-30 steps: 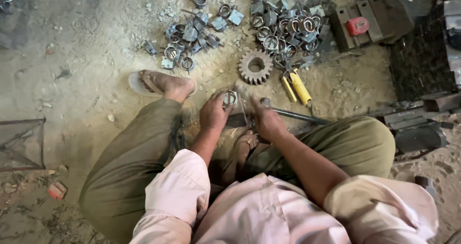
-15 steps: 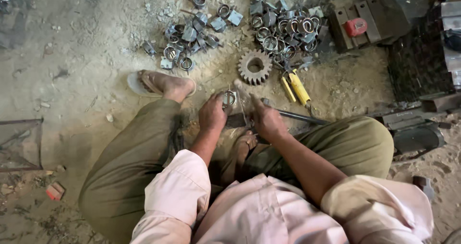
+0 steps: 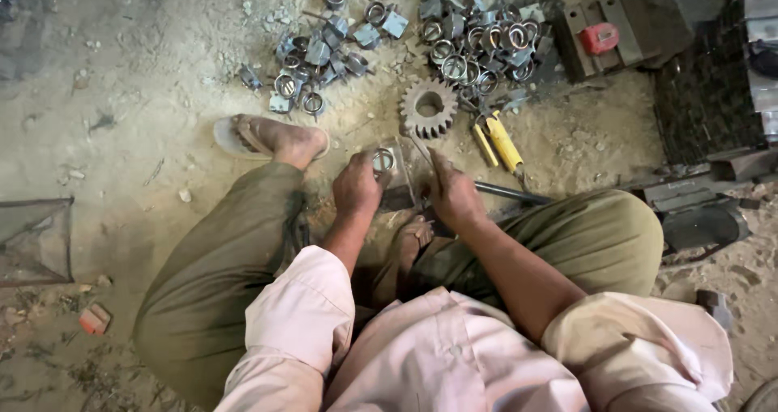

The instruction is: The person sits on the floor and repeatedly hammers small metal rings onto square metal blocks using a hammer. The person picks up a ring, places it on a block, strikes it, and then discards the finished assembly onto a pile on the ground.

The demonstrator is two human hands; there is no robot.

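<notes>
I sit on a dusty floor with my knees spread. My left hand [image 3: 355,189] grips a small metal ring bracket [image 3: 383,161] and holds it on a dark metal block [image 3: 403,187] between my legs. My right hand [image 3: 454,195] is closed around a thin metal tool [image 3: 421,146] whose tip points at the bracket. A long steel rod [image 3: 506,192] runs rightward from under my right hand across my thigh.
A toothed gear [image 3: 429,108] lies just beyond my hands, with a yellow-handled screwdriver [image 3: 503,143] at its right. Two heaps of several ring brackets [image 3: 312,59] and ring clamps [image 3: 478,43] lie farther out. My sandalled foot [image 3: 271,136] is at left. Dark metal blocks with a red part [image 3: 600,35] sit at right.
Both hands stay on the bracket and tool with only slight shifts. Nothing else has moved.
</notes>
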